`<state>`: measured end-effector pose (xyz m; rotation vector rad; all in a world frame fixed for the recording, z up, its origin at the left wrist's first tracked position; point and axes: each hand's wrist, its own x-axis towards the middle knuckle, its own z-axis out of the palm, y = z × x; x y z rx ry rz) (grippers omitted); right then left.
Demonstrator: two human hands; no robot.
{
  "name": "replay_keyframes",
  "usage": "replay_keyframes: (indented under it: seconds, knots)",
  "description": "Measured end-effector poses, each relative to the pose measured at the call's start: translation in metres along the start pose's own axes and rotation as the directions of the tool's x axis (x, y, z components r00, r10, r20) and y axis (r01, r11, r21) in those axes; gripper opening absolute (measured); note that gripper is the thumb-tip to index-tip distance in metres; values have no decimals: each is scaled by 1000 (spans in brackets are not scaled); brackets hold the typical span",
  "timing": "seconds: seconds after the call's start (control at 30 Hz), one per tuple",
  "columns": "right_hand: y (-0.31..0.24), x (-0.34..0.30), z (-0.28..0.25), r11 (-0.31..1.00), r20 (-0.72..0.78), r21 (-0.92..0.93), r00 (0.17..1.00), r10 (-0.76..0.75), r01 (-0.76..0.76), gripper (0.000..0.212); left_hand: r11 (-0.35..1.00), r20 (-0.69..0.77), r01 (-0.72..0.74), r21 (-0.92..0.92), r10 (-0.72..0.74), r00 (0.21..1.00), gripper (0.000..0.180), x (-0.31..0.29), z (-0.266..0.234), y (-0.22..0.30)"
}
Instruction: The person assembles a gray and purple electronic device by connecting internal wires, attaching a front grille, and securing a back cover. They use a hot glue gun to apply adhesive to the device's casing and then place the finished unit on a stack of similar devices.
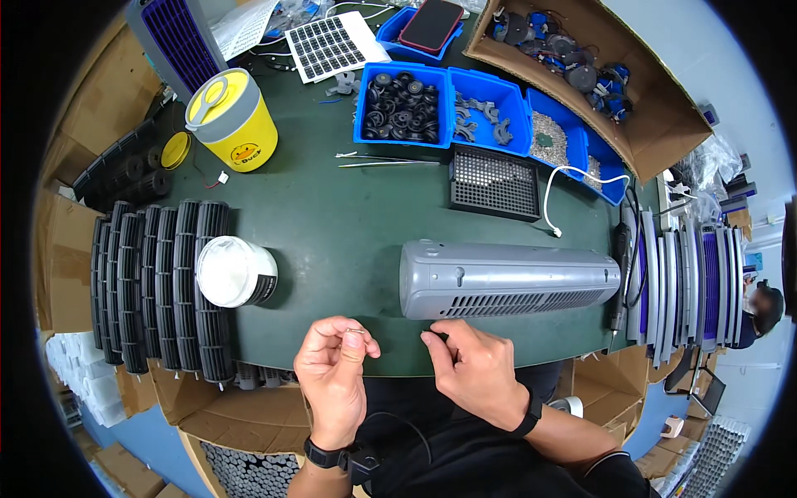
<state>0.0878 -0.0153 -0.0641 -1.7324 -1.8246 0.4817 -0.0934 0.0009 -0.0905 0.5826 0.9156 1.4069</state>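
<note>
My left hand (332,373) is raised over the table's front edge, thumb and forefinger pinching a small, thin metal piece (355,330). Its exact kind is too small to make out. My right hand (481,369) has its fingers curled and thumb against the forefinger. Anything between those fingertips is hidden. Just beyond it lies a long grey plastic housing (506,278) with slotted vents and screw holes, lying lengthwise across the table. A white tub (226,272) stands left of the housing, beyond my left hand.
Black ribbed fan rollers (166,286) line the left side. Blue bins (490,87) of small parts and a black perforated tray (495,184) stand behind. At right, an electric screwdriver (618,274) hangs beside stacked grey panels (685,282). A yellow cup (241,124) stands back left.
</note>
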Motion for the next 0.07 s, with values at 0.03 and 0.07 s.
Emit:
replay_keyframes:
  seconds: [0.03, 0.07]
  knots:
    - [0, 1, 2, 1000, -7, -1, 1000, -9, 9, 13, 1000, 2, -4, 3, 4, 1000, 12, 0, 0, 0]
    - [-1, 1, 5, 1000, -14, -1, 1000, -19, 19, 13, 999, -4, 5, 36, -5, 1000, 14, 1, 1, 1]
